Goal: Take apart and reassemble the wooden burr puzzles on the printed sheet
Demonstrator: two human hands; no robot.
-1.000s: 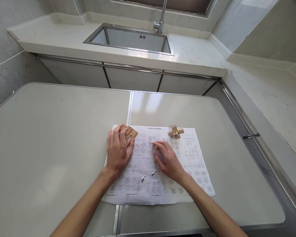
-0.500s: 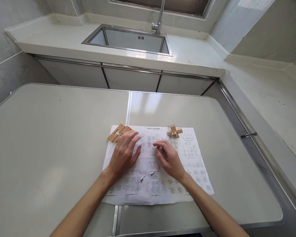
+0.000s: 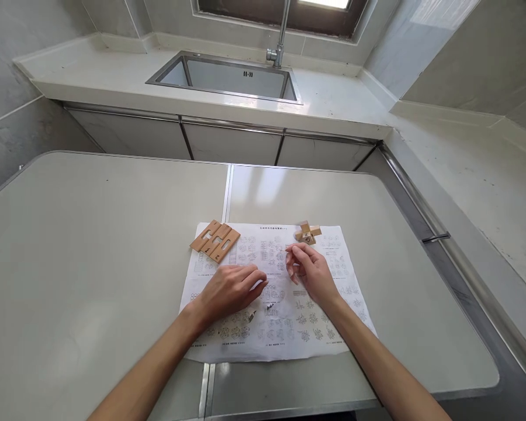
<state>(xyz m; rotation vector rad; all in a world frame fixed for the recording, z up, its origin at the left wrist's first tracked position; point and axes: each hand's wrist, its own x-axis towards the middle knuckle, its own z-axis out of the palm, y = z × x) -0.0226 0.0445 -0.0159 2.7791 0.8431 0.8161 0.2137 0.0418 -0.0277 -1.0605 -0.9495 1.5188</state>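
Note:
My left hand (image 3: 234,289) lies low over a printed paper sheet (image 3: 284,354), palm down, its fingers loosely bent and nothing visible in them. Beyond it, three flat wooden pieces (image 3: 222,242) with slots and black numbers lie side by side on the sheet's far left corner. My right hand (image 3: 311,272) hovers over the right half of the sheet, fingers loosely curled and apart, with no object seen in it. Just past its fingertips stands a small cross-shaped wooden block puzzle (image 3: 307,233) with black marks on it.
The sheet lies on a pale table (image 3: 92,245) with a metal seam. Rows of small line drawings cover the sheet, which has two small torn spots (image 3: 251,316). Behind are a counter (image 3: 105,76), a sink (image 3: 228,75) and a tap (image 3: 277,54).
My left hand has drawn back toward me from the slotted wooden pieces, uncovering them, and its fingers have come closer together. My right hand has shifted right, nearer the block puzzle. The view has tilted slightly upward.

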